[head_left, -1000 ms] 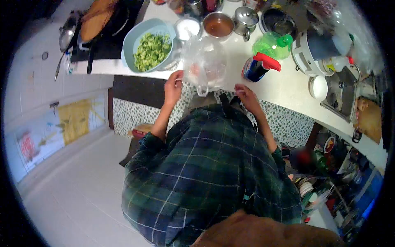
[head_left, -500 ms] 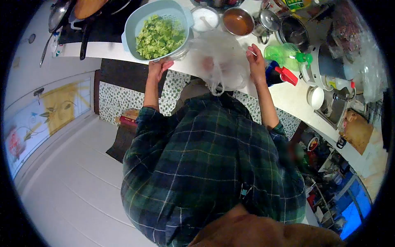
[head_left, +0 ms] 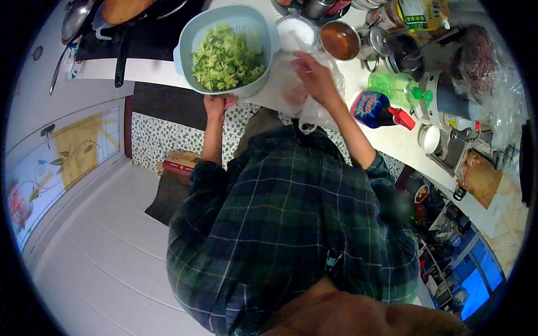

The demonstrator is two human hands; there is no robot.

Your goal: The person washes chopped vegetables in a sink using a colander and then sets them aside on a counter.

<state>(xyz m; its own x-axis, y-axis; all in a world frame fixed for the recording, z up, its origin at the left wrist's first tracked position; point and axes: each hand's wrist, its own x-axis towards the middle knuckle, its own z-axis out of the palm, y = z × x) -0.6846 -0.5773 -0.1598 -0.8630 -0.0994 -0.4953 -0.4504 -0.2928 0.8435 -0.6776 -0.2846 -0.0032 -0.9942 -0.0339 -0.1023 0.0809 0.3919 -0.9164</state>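
A light blue plastic basin with a slotted colander insert [head_left: 185,31] holds chopped green vegetable pieces [head_left: 227,61]. At its near side, my left hand [head_left: 216,105] has its fingers under the edge, gripping it; the fingertips are partly hidden. My right hand [head_left: 315,77] is over a clear plastic bag [head_left: 328,112] beside the basin, fingers drawn together. What lies between those fingers, if anything, is too unclear to name. Pinkish contents show blurrily through the bag. Just beyond stands a container of white granules [head_left: 288,28] with a pale handle leaning in it.
A metal bowl of brown liquid [head_left: 340,40] stands behind the bag. To the right are a dark blue bottle with a red top [head_left: 372,109], a green pump bottle [head_left: 395,89] and a white bowl [head_left: 429,138]. A pan handle [head_left: 121,64] juts over the counter's left edge.
My right hand has swung left and inward, from beside the bottles to over the bag near the basin. My left hand stays at the basin's edge. The view has shifted slightly.
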